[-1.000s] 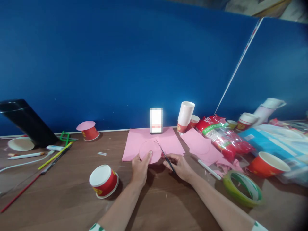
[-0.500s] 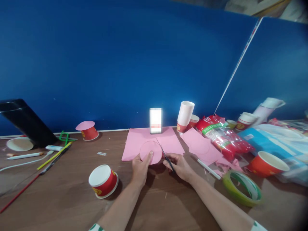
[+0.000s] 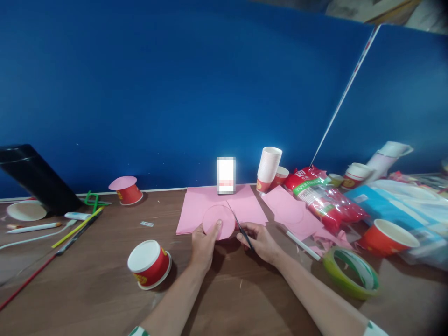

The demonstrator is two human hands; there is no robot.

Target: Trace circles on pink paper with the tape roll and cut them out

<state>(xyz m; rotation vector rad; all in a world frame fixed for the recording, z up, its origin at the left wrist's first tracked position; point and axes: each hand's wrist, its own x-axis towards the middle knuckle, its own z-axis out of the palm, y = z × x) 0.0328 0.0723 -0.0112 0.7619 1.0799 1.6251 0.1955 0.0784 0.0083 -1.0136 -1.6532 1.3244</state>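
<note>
Between thumb and fingers, my left hand [image 3: 206,240] pinches a round pink paper disc [image 3: 224,218] by its lower left edge. My right hand [image 3: 258,240] grips a pair of dark scissors [image 3: 246,235], whose blades lie along the disc's right edge and point up and away from me. Most of the scissors' handle is hidden by my fingers. Behind both hands lies a stack of pink paper sheets [image 3: 196,200]. To the left, a red and white paper cup [image 3: 150,266] stands apart from my left hand.
A red cup [image 3: 131,194] topped with a pink disc stands back left, near a black cylinder [image 3: 40,177]. On the right are stacked white cups [image 3: 269,164], pink offcuts [image 3: 297,217], a red plastic pack [image 3: 325,200], a tape roll [image 3: 350,273] and another red cup [image 3: 388,238].
The whole view has shifted very slightly. Both hands, the disc and the scissors keep nearly the same positions.
</note>
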